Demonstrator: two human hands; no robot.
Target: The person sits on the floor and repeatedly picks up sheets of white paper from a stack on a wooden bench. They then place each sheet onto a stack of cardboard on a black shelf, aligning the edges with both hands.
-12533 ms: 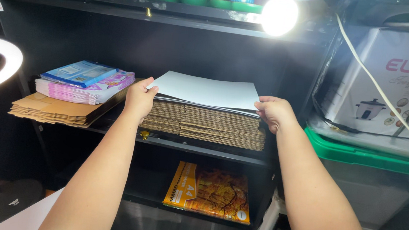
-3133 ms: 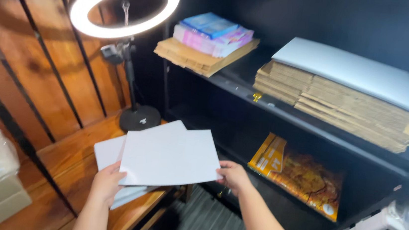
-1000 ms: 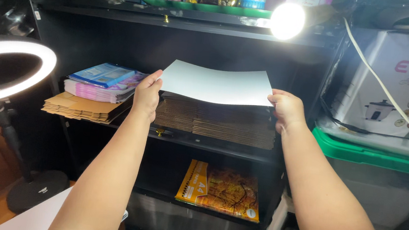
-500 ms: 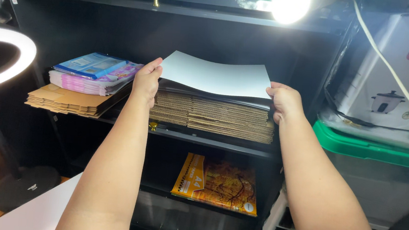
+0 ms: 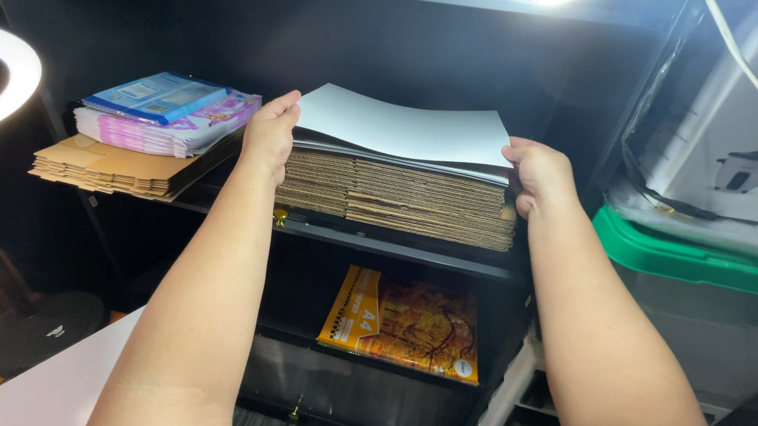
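Black shelf [image 5: 394, 247], cardboard stack [image 5: 396, 198] under sheet [image 5: 405, 130]

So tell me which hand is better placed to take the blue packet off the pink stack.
Left, probably. The left hand grips the white sheet's near-left corner, right beside the flat blue packet on the pink stack. The right hand holds the sheet's far side, across the corrugated cardboard pile.
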